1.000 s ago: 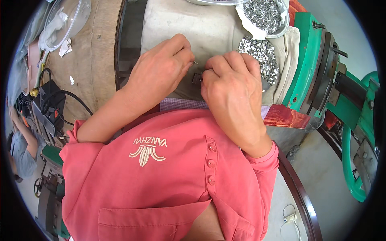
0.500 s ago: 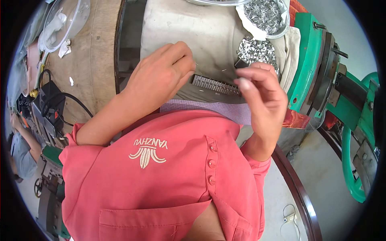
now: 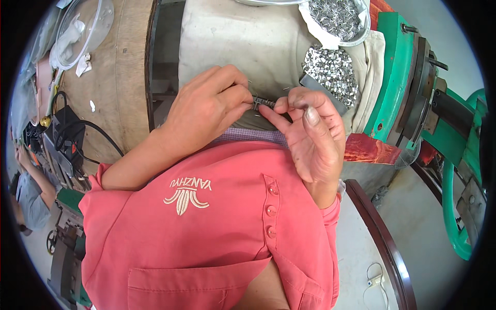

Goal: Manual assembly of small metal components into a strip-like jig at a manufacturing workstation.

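A small dark metal strip (image 3: 264,102) sits between the two hands, low over the cloth-covered counter (image 3: 232,41) and just above the edge of the person's pink shirt (image 3: 206,222). Thin pins stick out from it on both sides. The left hand (image 3: 209,106) is curled over the strip's left end, pinching it with fingertips and thumb. The right hand (image 3: 312,132) meets it from the other side, palm turned up, with its fingertips closed on the strip's right end and the thumb pointing up; whether it also holds a loose pin cannot be told.

Just beyond the right hand, a heap of small shiny metal pieces (image 3: 330,72) lies on the cloth. Farther back, a bowl (image 3: 338,18) lined with white cloth holds more of the same pieces. To the right of the counter stands a green machine (image 3: 408,88), with a red part (image 3: 369,150) near the right wrist. On the left, a clear plastic bowl (image 3: 82,28) rests on a wooden surface (image 3: 121,93), and a black box with a cable (image 3: 67,132) sits below it. Another person (image 3: 31,191) in grey is at the far left edge.
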`<state>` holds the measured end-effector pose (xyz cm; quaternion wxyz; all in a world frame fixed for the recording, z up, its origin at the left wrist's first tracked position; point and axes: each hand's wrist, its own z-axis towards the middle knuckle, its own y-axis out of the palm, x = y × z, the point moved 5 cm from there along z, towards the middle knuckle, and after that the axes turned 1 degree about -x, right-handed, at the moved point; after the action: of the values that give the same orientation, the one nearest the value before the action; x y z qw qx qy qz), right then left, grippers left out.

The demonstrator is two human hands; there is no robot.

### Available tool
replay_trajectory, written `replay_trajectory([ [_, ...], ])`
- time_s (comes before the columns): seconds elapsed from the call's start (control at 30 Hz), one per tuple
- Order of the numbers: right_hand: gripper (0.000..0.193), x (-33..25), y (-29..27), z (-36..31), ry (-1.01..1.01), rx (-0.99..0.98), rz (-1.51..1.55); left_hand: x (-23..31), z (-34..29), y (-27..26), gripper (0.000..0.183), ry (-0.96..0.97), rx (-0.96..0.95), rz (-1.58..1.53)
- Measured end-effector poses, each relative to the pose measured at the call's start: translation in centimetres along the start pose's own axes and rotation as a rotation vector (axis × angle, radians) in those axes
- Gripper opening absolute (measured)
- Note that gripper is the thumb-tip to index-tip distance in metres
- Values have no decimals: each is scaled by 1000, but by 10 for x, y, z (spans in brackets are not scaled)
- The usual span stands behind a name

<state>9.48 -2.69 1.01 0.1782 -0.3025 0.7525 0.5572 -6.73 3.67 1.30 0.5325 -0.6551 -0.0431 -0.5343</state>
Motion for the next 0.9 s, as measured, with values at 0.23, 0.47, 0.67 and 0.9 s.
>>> replay_trajectory([
  [0.23,13,-2,9,1,-63,23,-13,-2,0,0,14,-35,3,-6],
  [0.47,13,-13,12,9,-171,-39,11,-3,0,-1,14,-27,-22,6],
  [0.67,13,-10,10,4,-127,-20,-93,-4,2,0,15,-43,-20,-4],
  [0.9,11,-10,15,3,-123,-45,-250,-5,3,-1,17,-70,-24,-14],
])
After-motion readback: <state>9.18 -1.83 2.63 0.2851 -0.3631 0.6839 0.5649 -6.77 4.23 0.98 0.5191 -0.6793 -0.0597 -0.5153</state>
